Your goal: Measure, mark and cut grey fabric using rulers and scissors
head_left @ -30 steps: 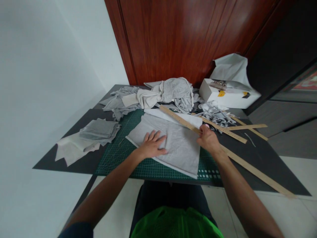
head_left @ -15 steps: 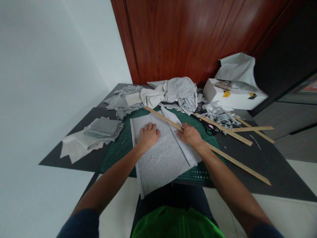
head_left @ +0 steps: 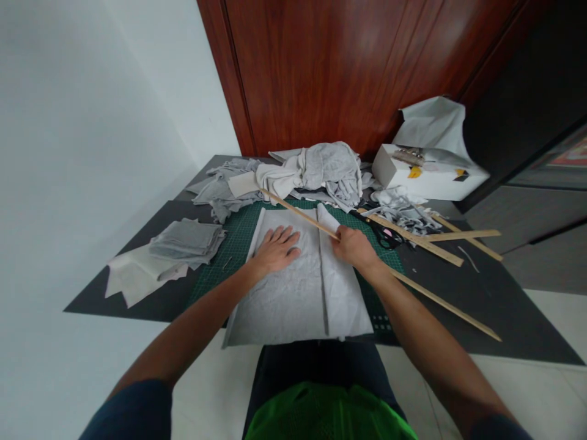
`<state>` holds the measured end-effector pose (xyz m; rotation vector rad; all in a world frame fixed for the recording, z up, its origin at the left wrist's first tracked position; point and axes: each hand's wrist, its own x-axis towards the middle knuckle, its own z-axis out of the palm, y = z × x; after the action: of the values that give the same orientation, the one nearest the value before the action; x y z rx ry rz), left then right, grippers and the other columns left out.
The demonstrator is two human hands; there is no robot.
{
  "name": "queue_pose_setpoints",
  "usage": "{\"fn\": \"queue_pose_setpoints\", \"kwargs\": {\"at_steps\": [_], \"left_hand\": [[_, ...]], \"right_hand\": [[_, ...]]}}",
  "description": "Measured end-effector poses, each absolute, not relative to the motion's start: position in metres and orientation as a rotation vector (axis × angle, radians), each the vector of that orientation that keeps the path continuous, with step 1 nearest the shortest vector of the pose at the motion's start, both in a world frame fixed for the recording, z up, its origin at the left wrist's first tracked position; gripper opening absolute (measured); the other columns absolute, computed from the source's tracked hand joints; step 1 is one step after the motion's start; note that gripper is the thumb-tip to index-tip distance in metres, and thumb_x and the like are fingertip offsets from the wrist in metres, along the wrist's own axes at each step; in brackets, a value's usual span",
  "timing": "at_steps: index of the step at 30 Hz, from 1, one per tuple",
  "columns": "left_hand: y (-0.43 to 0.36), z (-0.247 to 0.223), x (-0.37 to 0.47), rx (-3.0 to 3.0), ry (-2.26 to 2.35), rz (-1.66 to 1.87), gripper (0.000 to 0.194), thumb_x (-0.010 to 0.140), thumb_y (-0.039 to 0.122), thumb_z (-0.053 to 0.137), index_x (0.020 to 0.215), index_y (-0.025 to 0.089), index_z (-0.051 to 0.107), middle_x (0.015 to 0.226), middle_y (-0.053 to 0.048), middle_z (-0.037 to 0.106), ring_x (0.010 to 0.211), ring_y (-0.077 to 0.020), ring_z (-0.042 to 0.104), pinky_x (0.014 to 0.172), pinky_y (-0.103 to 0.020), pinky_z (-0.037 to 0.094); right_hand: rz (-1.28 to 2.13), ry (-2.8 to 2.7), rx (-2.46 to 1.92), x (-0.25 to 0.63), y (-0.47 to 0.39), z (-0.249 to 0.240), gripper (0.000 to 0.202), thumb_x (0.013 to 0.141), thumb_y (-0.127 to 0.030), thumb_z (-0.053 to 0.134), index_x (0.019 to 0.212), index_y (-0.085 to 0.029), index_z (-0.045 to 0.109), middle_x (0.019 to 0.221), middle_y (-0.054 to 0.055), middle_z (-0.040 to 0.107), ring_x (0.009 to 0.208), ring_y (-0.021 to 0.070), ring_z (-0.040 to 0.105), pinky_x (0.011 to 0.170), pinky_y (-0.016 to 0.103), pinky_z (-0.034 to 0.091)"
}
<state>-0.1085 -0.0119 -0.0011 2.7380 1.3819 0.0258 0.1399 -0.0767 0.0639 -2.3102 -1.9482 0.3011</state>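
A grey piece of cloth [head_left: 288, 299] lies over a green cutting mat [head_left: 245, 226], its near edge hanging past the table's front. A lengthwise fold runs down its right part. My left hand [head_left: 277, 249] rests flat on the cloth's upper left, fingers spread. Wrapped around a long wooden ruler [head_left: 444, 302], my right hand [head_left: 354, 247] is closed above the folded side. The ruler slants across the cloth from upper left to lower right; its middle is hidden by my right hand and forearm.
Heaped grey fabric [head_left: 321, 168] lines the back. Folded grey cloths [head_left: 188, 238] lie left. Black-handled scissors [head_left: 387, 235], more wooden rulers [head_left: 413, 237] and scraps [head_left: 398, 208] lie right, before a white box [head_left: 426, 174]. A wall stands left, a wooden door behind.
The cloth has turned so its fold runs nearly straight toward me. My left hand's fingers have spread. The ruler's far part has tilted up onto its edge in my right hand.
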Motion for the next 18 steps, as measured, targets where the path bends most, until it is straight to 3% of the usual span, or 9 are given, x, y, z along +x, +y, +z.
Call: {"fn": "queue_pose_setpoints", "kwargs": {"at_steps": [2,4,10,18], "left_hand": [[-0.011,-0.002,-0.110,2.773,1.338,0.038,0.063,0.110,0.050,0.039,0.167,0.024,0.040,0.176,-0.011,0.033,0.164,-0.0377,0.025,0.132,-0.062,0.017],[-0.009,-0.003,-0.112,2.792,1.313,0.063,0.062,0.110,0.050,0.040,0.166,0.025,0.043,0.174,-0.011,0.038,0.163,-0.0373,0.027,0.132,-0.062,0.017],[0.005,-0.005,-0.129,2.783,1.316,0.086,0.062,0.109,0.051,0.040,0.167,0.027,0.041,0.176,-0.010,0.033,0.164,-0.0353,0.026,0.131,-0.062,0.017],[0.021,-0.004,-0.146,2.799,1.274,0.076,0.062,0.110,0.052,0.040,0.167,0.029,0.039,0.178,-0.009,0.030,0.164,-0.0342,0.025,0.132,-0.061,0.015]], "right_hand": [[0.378,-1.973,-2.291,0.122,-0.071,0.061,0.054,0.104,-0.056,0.054,0.132,-0.010,0.061,0.118,0.026,0.076,0.114,0.0356,0.076,0.095,0.040,0.056],[0.432,-2.014,-2.301,0.111,-0.067,0.057,0.063,0.101,-0.059,0.060,0.138,-0.008,0.055,0.120,0.028,0.074,0.115,0.0372,0.075,0.094,0.041,0.057],[0.354,-2.053,-2.379,0.146,-0.068,0.051,0.037,0.098,-0.021,0.057,0.134,-0.012,0.057,0.116,0.022,0.076,0.111,0.0342,0.077,0.092,0.038,0.056],[0.165,-1.921,-2.561,0.245,-0.088,0.052,0.033,0.089,-0.014,0.061,0.120,-0.009,0.070,0.114,0.022,0.077,0.112,0.0332,0.076,0.095,0.036,0.054]]}}
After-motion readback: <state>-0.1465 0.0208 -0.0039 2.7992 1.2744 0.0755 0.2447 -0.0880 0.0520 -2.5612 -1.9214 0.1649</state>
